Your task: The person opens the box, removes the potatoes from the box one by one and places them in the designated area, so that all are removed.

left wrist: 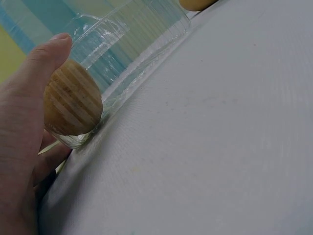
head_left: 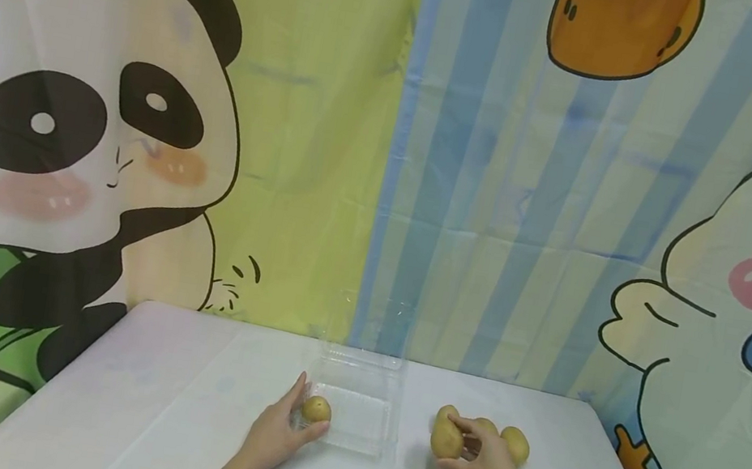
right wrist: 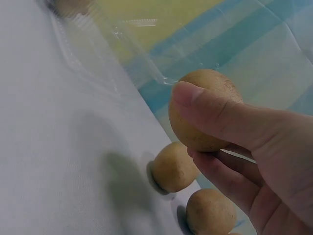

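A clear plastic container (head_left: 357, 422) with its lid raised at the back sits on the white table. Inside its left end lies one potato (head_left: 316, 409), seen through the ribbed wall in the left wrist view. My left hand (head_left: 274, 432) grips that end, thumb at the near side and fingers around the outer left side. To the right, my right hand (head_left: 492, 468) pinches another potato (right wrist: 205, 115) between thumb and fingers, held above the table with its shadow below. Behind and beside that hand rest more potatoes, among them one at the right (head_left: 515, 446).
The white table (head_left: 170, 415) ends at the back against hanging curtains (head_left: 311, 175), printed with a panda and a white bird. The raised clear lid (head_left: 369, 324) stands near the table's back edge.
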Demonstrator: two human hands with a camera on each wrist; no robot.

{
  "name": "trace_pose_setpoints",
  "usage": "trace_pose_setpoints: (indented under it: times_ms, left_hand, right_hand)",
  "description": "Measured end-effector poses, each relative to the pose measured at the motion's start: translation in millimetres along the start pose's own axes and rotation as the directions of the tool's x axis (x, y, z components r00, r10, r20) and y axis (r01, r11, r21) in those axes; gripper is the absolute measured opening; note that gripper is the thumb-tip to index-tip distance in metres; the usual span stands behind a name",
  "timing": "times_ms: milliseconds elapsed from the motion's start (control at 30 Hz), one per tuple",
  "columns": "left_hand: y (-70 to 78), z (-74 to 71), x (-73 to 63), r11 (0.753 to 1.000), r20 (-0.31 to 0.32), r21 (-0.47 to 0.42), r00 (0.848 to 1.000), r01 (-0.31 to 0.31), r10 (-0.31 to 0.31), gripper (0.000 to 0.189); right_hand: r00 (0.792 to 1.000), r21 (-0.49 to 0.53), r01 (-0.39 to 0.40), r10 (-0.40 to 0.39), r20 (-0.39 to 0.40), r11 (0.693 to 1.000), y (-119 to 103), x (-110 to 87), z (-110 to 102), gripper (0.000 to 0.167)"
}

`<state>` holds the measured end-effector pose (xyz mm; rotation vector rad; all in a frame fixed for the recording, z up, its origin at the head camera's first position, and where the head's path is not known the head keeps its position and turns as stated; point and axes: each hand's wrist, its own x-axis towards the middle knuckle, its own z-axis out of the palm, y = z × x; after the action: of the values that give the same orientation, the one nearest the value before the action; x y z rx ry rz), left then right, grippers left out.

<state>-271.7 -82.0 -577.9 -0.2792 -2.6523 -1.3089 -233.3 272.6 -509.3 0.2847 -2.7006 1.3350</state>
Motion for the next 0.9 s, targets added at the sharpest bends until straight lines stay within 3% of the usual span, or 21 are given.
trace_pose_setpoints:
  times_ms: [167, 467, 900]
  left_hand:
    - [-1.3, -0.9, -0.1, 1.0, -0.002, 0.002, 1.0, 0.001, -0.001, 0.098]
    - [0.2, -1.4, -1.1, 1.0, -0.007, -0.011, 1.0, -0.013, 0.013, 0.097]
    - [-0.1, 0.4, -0.6, 0.999, -0.005, -0.032, 1.0, -0.009, 0.009, 0.097]
  right_hand:
    - [0.999, 0.02, -0.053, 0.053, 0.009, 0.998, 5.1, -2.5, -5.7, 0.076]
    - [0.995, 0.054, -0.063, 0.058, 0.079, 0.997, 13.5, -5.1, -13.3, 0.075]
    - [0.99, -0.008, -0.093, 0.093, 0.104, 0.996, 24.6, -8.6, -20.0, 0.077]
